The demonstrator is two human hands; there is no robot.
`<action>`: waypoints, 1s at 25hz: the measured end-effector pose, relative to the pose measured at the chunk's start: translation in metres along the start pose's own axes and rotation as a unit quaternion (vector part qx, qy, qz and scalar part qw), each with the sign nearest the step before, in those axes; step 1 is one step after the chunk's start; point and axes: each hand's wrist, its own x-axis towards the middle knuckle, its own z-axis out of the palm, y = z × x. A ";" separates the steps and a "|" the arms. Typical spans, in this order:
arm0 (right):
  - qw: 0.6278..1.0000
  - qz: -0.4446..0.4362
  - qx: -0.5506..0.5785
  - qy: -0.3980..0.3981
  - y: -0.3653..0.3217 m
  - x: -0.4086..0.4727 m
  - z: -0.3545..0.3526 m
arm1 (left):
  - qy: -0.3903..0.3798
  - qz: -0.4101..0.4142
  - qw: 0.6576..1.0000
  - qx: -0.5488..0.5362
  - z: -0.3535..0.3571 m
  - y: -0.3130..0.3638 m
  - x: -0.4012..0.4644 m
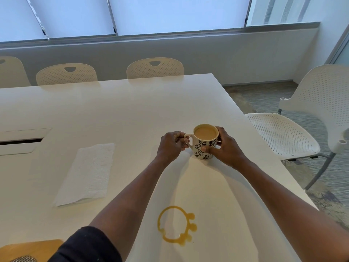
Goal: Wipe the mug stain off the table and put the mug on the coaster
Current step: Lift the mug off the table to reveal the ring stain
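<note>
Mug (205, 141): cream with a dark leaf print, nearly full of milky brown drink, upright on the white desk (122, 114), toward its far right side.
Left hand (171, 145): fingers curled shut around the mug's handle.
Right hand (225, 148): fingers wrapped around the mug's body, thumb pressed on the near side.
Stain (177, 225): a wet orange-brown ring with small blobs, near the desk's front edge, well apart from the mug, not yet wiped.
Paper towel (87, 173): folded, flat on the desk to the left, untouched.
Coaster (30, 248): a tan wooden piece at the bottom left corner is probably it; partly cut off by the frame.
Risk: the drink sits close to the rim, so a quick lift or tilt could slop it over. Reaching across could drag a forearm through the wet ring and smear it.
</note>
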 end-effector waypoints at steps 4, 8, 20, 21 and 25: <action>1.000 0.012 0.015 0.006 0.002 -0.003 0.003 | 0.004 -0.001 1.000 0.001 0.001 0.001 -0.001; 1.000 0.021 0.011 0.005 0.000 -0.005 0.003 | 0.004 -0.021 1.000 -0.001 0.000 0.003 -0.004; 0.998 0.038 -0.056 -0.013 -0.008 -0.037 -0.011 | 0.007 -0.083 0.996 0.020 -0.017 0.012 -0.033; 0.997 0.045 -0.061 -0.007 -0.009 -0.042 -0.011 | 0.010 -0.083 0.996 0.023 -0.020 0.012 -0.038; 0.994 0.080 -0.073 0.008 -0.008 -0.062 -0.011 | 0.016 -0.077 0.996 0.037 -0.035 0.005 -0.058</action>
